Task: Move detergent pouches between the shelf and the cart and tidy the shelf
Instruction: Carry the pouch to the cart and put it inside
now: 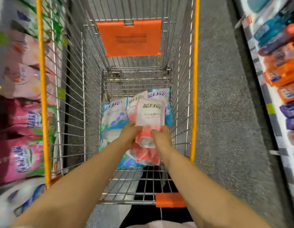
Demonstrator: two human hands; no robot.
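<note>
Head view: the left hand (pixel 129 134) and right hand (pixel 161 137), close together inside the cart (pixel 195 79), both grip the near end of a pink-and-white pouch (pixel 149 116), fingers curled round it. Under and beyond the hands, other pouches (pixel 113 116) lie on the cart floor. Left of the hands, blurred shelf pouches (pixel 22 116).

you're looking down into a wire cart (pixel 68 99) with yellow top rails. your left hand (pixel 129 134) and right hand (pixel 161 138) both grip the lower part of a pink-and-white pouch (pixel 149 116), held upright over the basket. beneath it lie more pouches, a blue-and-white one (pixel 112 117) to the left. an orange flap (pixel 129 38) hangs at the far end. blurred pink bags (pixel 19 155) fill the shelf on your left; orange packs (pixel 283 76) sit on your right.
</note>
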